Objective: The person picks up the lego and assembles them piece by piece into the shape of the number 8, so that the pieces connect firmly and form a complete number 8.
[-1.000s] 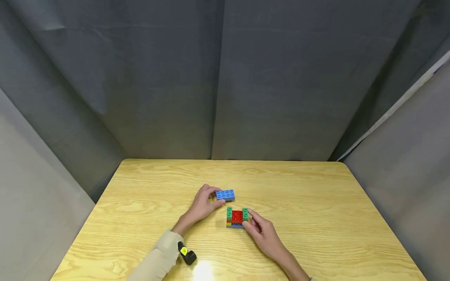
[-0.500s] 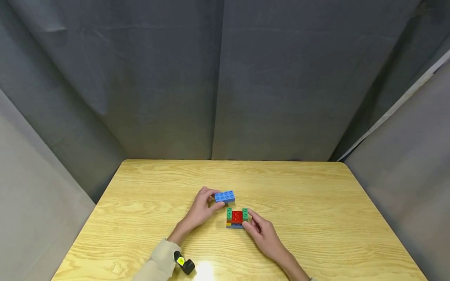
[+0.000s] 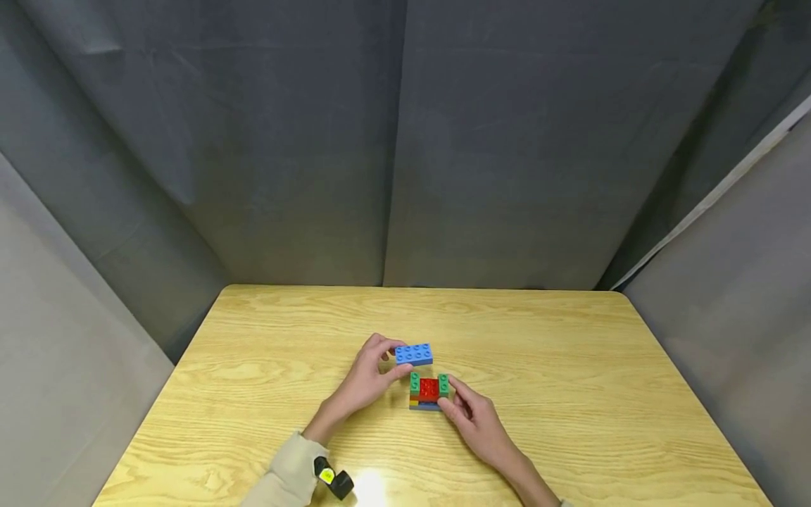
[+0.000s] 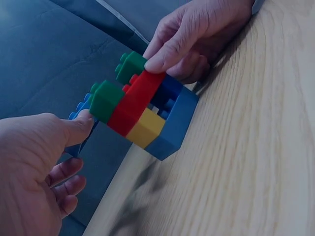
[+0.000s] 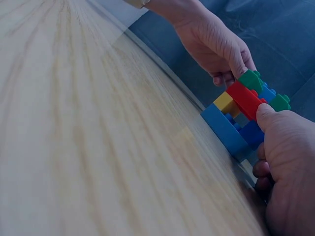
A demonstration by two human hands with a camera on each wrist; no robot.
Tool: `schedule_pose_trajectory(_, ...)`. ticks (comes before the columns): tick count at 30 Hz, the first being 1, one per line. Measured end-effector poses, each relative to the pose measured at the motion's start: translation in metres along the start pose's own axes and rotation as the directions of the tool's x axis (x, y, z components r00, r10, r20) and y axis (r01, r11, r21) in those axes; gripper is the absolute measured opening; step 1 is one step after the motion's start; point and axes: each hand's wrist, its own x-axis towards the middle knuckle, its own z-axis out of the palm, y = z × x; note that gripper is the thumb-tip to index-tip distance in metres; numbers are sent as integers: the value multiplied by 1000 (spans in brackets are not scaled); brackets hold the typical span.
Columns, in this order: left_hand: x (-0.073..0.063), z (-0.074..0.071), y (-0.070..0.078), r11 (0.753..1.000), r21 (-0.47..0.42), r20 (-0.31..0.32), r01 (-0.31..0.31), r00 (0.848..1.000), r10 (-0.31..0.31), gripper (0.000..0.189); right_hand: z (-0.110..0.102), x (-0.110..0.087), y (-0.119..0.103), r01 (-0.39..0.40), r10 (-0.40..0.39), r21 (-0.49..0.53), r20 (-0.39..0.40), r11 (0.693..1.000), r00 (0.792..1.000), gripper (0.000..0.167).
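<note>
My left hand (image 3: pixel 367 374) pinches a blue eight-stud toy brick (image 3: pixel 414 354) between thumb and fingers, studs up, just behind a small stack of toy bricks. The stack has a blue base brick (image 4: pixel 170 127), a yellow brick (image 4: pixel 146 129) and a darker blue brick (image 4: pixel 170 88) above it, then a red brick (image 3: pixel 429 389) across them. Two green bricks stand on the red one's ends, a left green brick (image 3: pixel 415 384) and a right green brick (image 3: pixel 443 384). With thumb and fingers, my right hand (image 3: pixel 478 426) grips the stack's right end.
The stack stands on a wooden table (image 3: pixel 538 352), toward its front middle. A grey curtain (image 3: pixel 304 141) hangs behind the far edge, with grey panels at both sides. A black wrist camera (image 3: pixel 334 479) is strapped to the left sleeve.
The left hand has brought the blue brick slightly to the right and turned it straighter, parallel to the stack's back. The right hand and the stack have stayed in place.
</note>
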Motion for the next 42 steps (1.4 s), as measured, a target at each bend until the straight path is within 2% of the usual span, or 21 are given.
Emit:
schedule_pose_trajectory(14, -6, -5, 15, 1000, 3, 17, 7, 1000, -7, 41, 0, -1, 1, 26, -26, 12, -9, 1000, 1000, 46)
schedule_pose_trajectory(20, -10, -7, 21, 1000, -1, 49, -9, 999, 9, 42, 0, -1, 1, 24, -24, 5, -3, 1000, 1000, 47)
schedule_pose_trajectory(27, -13, -6, 26, 999, -3, 58, -37, 998, 37, 42, 1, -1, 1, 46, -46, 0, -6, 999, 999, 46)
schedule_pose_trajectory(42, -18, -3, 35, 998, -49, 121, -41, 992, 47, 39, 1, -2, -2, 13, -13, -10, 1, 1000, 1000, 47)
